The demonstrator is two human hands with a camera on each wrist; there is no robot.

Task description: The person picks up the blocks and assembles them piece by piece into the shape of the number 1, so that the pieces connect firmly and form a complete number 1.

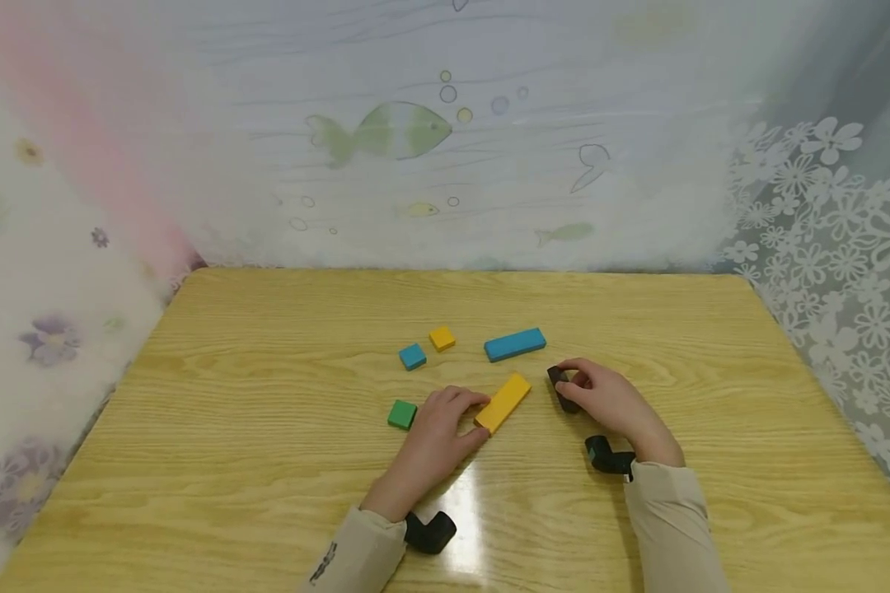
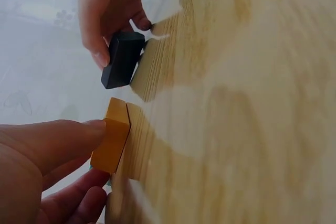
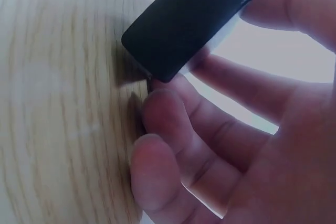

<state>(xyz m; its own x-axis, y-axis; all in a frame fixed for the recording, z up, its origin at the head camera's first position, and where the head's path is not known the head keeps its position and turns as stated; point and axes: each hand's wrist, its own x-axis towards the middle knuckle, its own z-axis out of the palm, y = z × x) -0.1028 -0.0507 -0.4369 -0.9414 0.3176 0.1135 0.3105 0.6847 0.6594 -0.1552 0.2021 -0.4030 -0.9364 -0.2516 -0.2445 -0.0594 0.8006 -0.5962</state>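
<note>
My left hand (image 1: pixel 439 428) pinches a long yellow block (image 1: pixel 504 402) lying slantwise on the table, thumb at its near end and fingers along its left side. In the left wrist view, the thumb rests against this yellow block (image 2: pixel 114 137). To the right of it, my right hand (image 1: pixel 614 403) grips a black block (image 1: pixel 564 392) between thumb and fingers. Seen from the right wrist, the black block (image 3: pixel 184 24) is tilted, with the lower fingers curled beside the tabletop. A small green block (image 1: pixel 401 414) sits just left of my left hand.
Beyond the hands lie a long blue block (image 1: pixel 515 345), a small blue block (image 1: pixel 413 357) and a small yellow block (image 1: pixel 442 338). The wooden table (image 1: pixel 230 461) meets a patterned curtain (image 1: pixel 504 189) at its far edge. A black camera mount sits on each wrist.
</note>
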